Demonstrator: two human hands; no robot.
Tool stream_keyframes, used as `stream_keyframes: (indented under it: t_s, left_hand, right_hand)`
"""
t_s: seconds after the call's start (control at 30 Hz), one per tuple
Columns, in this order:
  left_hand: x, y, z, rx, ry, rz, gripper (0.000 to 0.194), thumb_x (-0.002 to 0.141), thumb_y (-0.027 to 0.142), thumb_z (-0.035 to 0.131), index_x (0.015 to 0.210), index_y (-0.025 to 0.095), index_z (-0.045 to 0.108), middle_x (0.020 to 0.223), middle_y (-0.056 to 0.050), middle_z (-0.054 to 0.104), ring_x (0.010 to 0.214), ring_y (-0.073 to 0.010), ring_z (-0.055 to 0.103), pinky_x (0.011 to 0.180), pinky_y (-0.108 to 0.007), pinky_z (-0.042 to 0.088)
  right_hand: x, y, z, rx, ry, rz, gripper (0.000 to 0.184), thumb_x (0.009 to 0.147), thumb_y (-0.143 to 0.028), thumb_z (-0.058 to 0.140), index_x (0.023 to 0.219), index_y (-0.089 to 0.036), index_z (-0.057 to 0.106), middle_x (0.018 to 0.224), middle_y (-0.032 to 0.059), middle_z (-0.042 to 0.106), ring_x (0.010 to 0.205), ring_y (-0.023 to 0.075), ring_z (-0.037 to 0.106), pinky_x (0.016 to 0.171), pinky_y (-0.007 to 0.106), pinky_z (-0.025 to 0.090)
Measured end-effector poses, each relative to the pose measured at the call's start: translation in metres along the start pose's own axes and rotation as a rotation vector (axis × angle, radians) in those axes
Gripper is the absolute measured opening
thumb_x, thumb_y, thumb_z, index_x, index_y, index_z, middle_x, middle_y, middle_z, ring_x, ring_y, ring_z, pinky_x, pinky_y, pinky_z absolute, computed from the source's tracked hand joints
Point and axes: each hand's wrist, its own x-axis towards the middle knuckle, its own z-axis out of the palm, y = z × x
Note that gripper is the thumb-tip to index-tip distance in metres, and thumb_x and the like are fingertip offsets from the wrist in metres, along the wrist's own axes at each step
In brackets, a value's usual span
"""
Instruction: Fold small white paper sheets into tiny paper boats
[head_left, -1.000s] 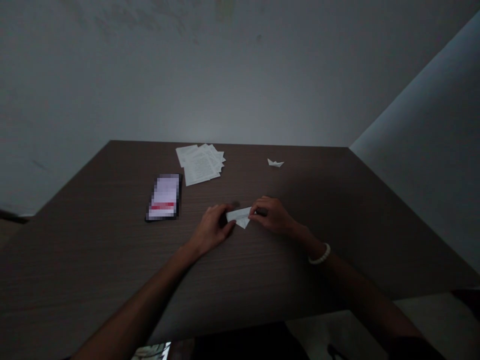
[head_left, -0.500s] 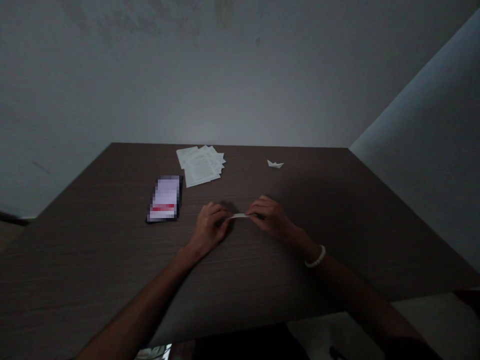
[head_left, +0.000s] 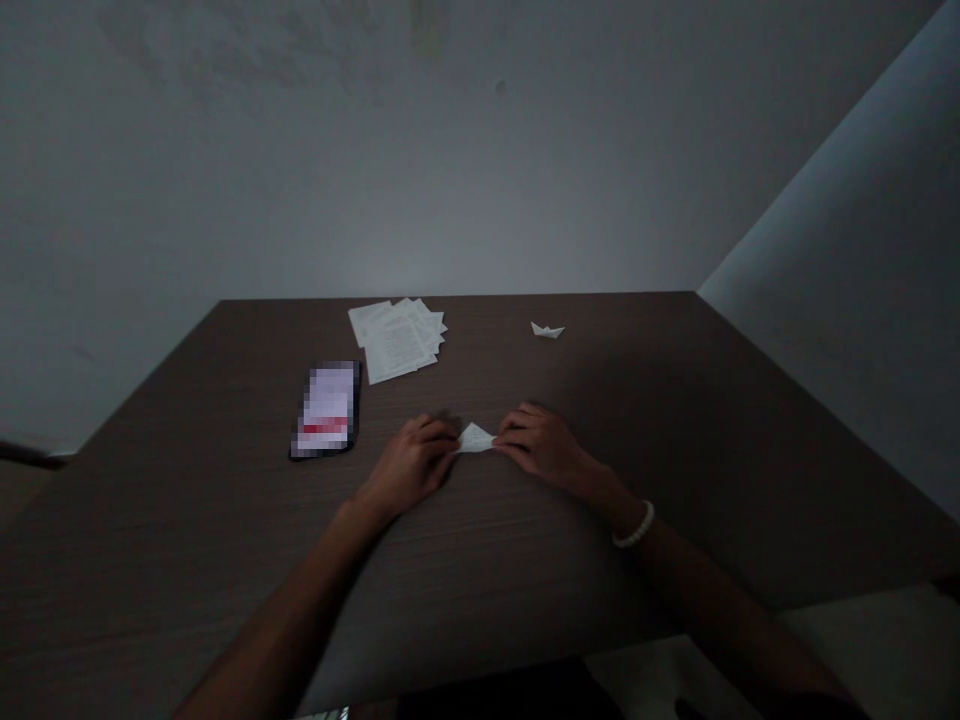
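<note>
A small folded piece of white paper (head_left: 475,439) with a pointed top is stretched between my two hands, low over the table. My left hand (head_left: 416,457) pinches its left end between thumb and fingers. At the opposite end, my right hand (head_left: 541,443) grips the paper the same way; a pale beaded bracelet circles that wrist. The fingertips hide both ends of the paper. Beyond my right hand, a small white paper boat (head_left: 547,330) stands on the table.
A fanned stack of printed white sheets (head_left: 397,340) lies at the back, left of centre. Nearer to me on the left is a phone (head_left: 326,410) with a lit, blurred screen. The brown wooden table (head_left: 187,500) meets a grey wall (head_left: 480,180) at its far edge.
The paper between my hands showed as a thin edge before; now its triangular face shows, point upward. Both hands keep their pinch. The view has shifted slightly.
</note>
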Motion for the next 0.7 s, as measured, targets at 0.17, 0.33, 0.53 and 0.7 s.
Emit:
stream_keyframes:
  t_s: [0.17, 0.33, 0.53, 0.7]
  left_hand:
    - [-0.0016, -0.0048, 0.0002, -0.06, 0.011, 0.024, 0.017, 0.09, 0.025, 0.058, 0.092, 0.018, 0.072, 0.101, -0.008, 0.067, 0.093, -0.0222, 0.056, 0.083, -0.039, 0.048]
    - [-0.0031, -0.0058, 0.0027, -0.114, 0.06, 0.067, 0.016, 0.089, 0.024, 0.059, 0.08, 0.017, 0.071, 0.096, -0.007, 0.068, 0.089, -0.0207, 0.057, 0.078, -0.036, 0.05]
    - [-0.0012, -0.0036, 0.0052, -0.126, 0.051, 0.035, 0.015, 0.09, 0.022, 0.057, 0.081, 0.017, 0.068, 0.086, -0.006, 0.068, 0.084, -0.0195, 0.058, 0.075, -0.034, 0.049]
    - [0.0001, -0.0004, 0.004, -0.103, 0.058, -0.021, 0.016, 0.092, 0.028, 0.057, 0.086, 0.018, 0.07, 0.09, -0.006, 0.07, 0.086, -0.0201, 0.06, 0.079, -0.035, 0.045]
  right_hand:
    - [-0.0032, 0.0003, 0.0023, 0.069, 0.009, 0.04, 0.015, 0.092, -0.027, 0.06, 0.092, -0.02, 0.073, 0.092, 0.0052, 0.065, 0.088, 0.0182, 0.053, 0.078, 0.032, 0.044]
    - [-0.0052, -0.001, 0.0036, 0.088, 0.035, 0.085, 0.013, 0.09, -0.026, 0.062, 0.094, -0.021, 0.073, 0.092, 0.0053, 0.064, 0.09, 0.0185, 0.053, 0.079, 0.032, 0.045]
    - [-0.0035, -0.0031, 0.0052, 0.105, 0.053, 0.113, 0.012, 0.089, -0.026, 0.063, 0.091, -0.021, 0.074, 0.092, 0.0051, 0.064, 0.09, 0.0183, 0.053, 0.079, 0.032, 0.045]
    - [-0.0032, -0.0063, 0.0033, 0.119, 0.058, 0.128, 0.014, 0.09, -0.027, 0.062, 0.091, -0.021, 0.074, 0.092, 0.0053, 0.065, 0.091, 0.0186, 0.053, 0.081, 0.033, 0.045]
